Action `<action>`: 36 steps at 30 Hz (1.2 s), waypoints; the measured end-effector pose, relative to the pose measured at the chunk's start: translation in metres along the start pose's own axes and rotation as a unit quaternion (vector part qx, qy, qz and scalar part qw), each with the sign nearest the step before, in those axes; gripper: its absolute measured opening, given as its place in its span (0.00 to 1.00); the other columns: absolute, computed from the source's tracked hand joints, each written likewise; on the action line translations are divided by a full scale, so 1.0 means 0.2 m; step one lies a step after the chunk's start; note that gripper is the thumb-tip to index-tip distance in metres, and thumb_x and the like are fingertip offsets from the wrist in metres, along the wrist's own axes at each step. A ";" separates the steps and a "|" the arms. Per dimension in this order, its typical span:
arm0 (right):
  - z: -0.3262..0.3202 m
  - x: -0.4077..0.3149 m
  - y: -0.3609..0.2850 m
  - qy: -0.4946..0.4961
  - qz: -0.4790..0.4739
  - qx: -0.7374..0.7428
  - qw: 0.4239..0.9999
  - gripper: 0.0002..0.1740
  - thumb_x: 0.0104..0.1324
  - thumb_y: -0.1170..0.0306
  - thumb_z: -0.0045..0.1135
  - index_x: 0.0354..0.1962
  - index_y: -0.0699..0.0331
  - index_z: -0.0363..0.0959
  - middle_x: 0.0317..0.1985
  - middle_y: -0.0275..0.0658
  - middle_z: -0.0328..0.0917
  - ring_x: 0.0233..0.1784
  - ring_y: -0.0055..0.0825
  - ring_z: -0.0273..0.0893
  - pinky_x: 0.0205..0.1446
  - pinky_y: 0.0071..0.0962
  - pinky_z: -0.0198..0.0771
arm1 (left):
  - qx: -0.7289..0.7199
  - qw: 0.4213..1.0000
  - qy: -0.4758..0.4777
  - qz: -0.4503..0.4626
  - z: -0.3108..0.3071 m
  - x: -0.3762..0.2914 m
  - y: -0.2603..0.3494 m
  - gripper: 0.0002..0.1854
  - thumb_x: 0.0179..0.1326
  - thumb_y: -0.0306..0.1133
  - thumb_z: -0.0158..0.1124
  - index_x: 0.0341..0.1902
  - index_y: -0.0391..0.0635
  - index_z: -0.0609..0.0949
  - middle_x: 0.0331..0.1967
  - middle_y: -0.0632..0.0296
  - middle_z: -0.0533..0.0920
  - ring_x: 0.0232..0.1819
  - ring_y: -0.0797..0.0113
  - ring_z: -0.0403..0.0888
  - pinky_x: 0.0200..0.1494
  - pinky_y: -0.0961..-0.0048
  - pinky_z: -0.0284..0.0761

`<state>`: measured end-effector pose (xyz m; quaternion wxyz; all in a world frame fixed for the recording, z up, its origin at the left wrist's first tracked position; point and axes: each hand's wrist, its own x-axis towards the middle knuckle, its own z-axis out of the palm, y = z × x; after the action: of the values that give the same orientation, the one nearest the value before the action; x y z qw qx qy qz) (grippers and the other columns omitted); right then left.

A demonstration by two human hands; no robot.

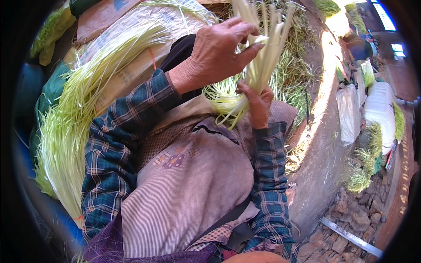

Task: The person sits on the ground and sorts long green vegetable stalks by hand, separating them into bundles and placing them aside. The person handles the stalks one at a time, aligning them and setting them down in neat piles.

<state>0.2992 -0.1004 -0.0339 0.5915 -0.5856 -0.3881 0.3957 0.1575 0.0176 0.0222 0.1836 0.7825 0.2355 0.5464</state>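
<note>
My right hand [258, 102] is closed around a bunch of long, thin, pale stalks [263, 70] that look like blanched chives. Their whitish ends point up and away from me, while the yellow-green leaf ends [227, 98] curl over my lap. Just above, my left hand [223, 49] pinches a whitish stalk piece [259, 39] between thumb and fingers, against the upper part of the bunch. To my left lies a large bundle of the same stalks [72, 131], with an orange tie [79, 218] around its near end.
Beneath the bundle is a whitish woven sack [177, 19]. Loose green trimmings [292, 69] are heaped beyond my right hand. Farther right, white plastic-wrapped bundles [378, 102] and green bunches [365, 171] lie near broken stones [358, 210] and a metal bar [352, 236]. An apron [194, 190] covers my lap.
</note>
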 end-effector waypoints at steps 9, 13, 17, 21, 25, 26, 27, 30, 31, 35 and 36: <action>0.04 0.00 0.03 0.024 -0.076 -0.178 0.981 0.23 0.49 0.75 0.67 0.44 0.66 0.71 0.32 0.36 0.78 0.34 0.18 0.72 0.39 0.23 0.70 | -0.041 0.974 -0.117 -0.190 0.03 0.00 -0.05 0.11 0.49 0.30 0.63 0.36 0.39 0.78 0.24 0.51 0.80 0.26 0.57 0.81 0.29 0.67 0.74; 0.04 0.00 0.02 0.034 -0.061 -0.154 0.986 0.26 0.49 0.76 0.67 0.47 0.67 0.70 0.34 0.37 0.78 0.37 0.19 0.73 0.42 0.21 0.70 | -0.355 0.849 -0.155 -0.359 -0.01 -0.01 -0.08 0.07 0.52 0.25 0.59 0.33 0.34 0.78 0.22 0.61 0.81 0.22 0.71 0.78 0.28 0.78 0.72; 0.02 0.01 0.01 0.027 -0.070 -0.178 0.981 0.19 0.51 0.76 0.66 0.42 0.67 0.73 0.31 0.32 0.76 0.33 0.14 0.71 0.36 0.16 0.70 | -0.403 0.809 -0.177 -0.390 -0.04 -0.02 -0.07 0.07 0.56 0.31 0.60 0.32 0.39 0.79 0.22 0.68 0.79 0.19 0.83 0.71 0.24 0.85 0.65; -0.01 0.03 0.02 0.002 -0.044 -0.133 0.990 0.18 0.52 0.77 0.64 0.42 0.67 0.73 0.32 0.32 0.76 0.34 0.15 0.71 0.37 0.17 0.69 | -0.425 0.826 -0.150 -0.338 -0.05 -0.07 -0.04 0.07 0.54 0.27 0.61 0.34 0.36 0.80 0.25 0.69 0.79 0.29 0.83 0.74 0.33 0.85 0.69; -0.04 0.03 0.03 -0.005 -0.048 -0.121 0.992 0.20 0.51 0.77 0.64 0.44 0.68 0.72 0.35 0.35 0.77 0.37 0.18 0.73 0.42 0.20 0.70 | -0.393 0.841 -0.211 -0.307 -0.09 -0.08 -0.03 0.06 0.55 0.27 0.60 0.33 0.36 0.80 0.27 0.70 0.79 0.31 0.83 0.73 0.35 0.85 0.69; -0.04 0.03 0.04 -0.001 -0.062 -0.129 0.990 0.21 0.51 0.77 0.64 0.44 0.68 0.72 0.35 0.35 0.77 0.37 0.18 0.73 0.42 0.20 0.70 | -0.401 0.839 -0.220 -0.295 -0.09 -0.08 -0.02 0.06 0.57 0.28 0.60 0.33 0.37 0.79 0.27 0.68 0.80 0.31 0.83 0.74 0.36 0.84 0.70; -0.04 0.02 0.03 0.000 -0.079 -0.136 0.988 0.21 0.51 0.77 0.64 0.45 0.68 0.72 0.35 0.35 0.77 0.37 0.18 0.73 0.42 0.20 0.70 | -0.425 0.824 -0.231 -0.295 -0.09 -0.08 -0.02 0.07 0.58 0.29 0.60 0.33 0.37 0.79 0.26 0.68 0.80 0.31 0.82 0.74 0.36 0.84 0.70; -0.04 0.02 0.03 -0.011 -0.077 -0.118 0.990 0.22 0.51 0.77 0.64 0.46 0.67 0.72 0.36 0.35 0.78 0.38 0.19 0.73 0.43 0.21 0.70 | -0.470 0.781 -0.258 -0.321 -0.12 -0.07 0.00 0.09 0.60 0.32 0.60 0.36 0.37 0.78 0.25 0.66 0.80 0.30 0.81 0.76 0.35 0.82 0.71; -0.04 0.01 0.02 -0.013 -0.076 -0.127 0.989 0.21 0.51 0.77 0.64 0.45 0.67 0.72 0.36 0.35 0.78 0.38 0.19 0.73 0.43 0.21 0.70 | -0.459 0.775 -0.249 -0.355 -0.12 -0.06 -0.01 0.08 0.61 0.32 0.59 0.34 0.38 0.78 0.25 0.66 0.80 0.28 0.81 0.75 0.33 0.81 0.71; -0.03 0.00 0.02 -0.018 -0.087 -0.168 0.982 0.21 0.51 0.78 0.63 0.45 0.65 0.72 0.35 0.36 0.78 0.37 0.19 0.74 0.42 0.21 0.71 | -0.399 0.816 -0.256 -0.331 -0.13 -0.03 0.00 0.08 0.61 0.32 0.58 0.31 0.38 0.76 0.22 0.64 0.79 0.23 0.75 0.76 0.27 0.76 0.71; -0.02 0.00 0.02 -0.021 -0.087 -0.179 0.980 0.22 0.50 0.78 0.63 0.45 0.65 0.72 0.35 0.36 0.78 0.37 0.19 0.74 0.42 0.21 0.71 | -0.350 0.849 -0.268 -0.292 -0.13 -0.03 0.01 0.08 0.60 0.31 0.58 0.30 0.39 0.75 0.21 0.63 0.79 0.22 0.72 0.77 0.25 0.74 0.71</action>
<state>0.3030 -0.1024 -0.0380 0.5004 -0.6378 -0.5147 0.2792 0.1323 0.0127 0.0273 0.6520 0.6777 0.1882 0.2832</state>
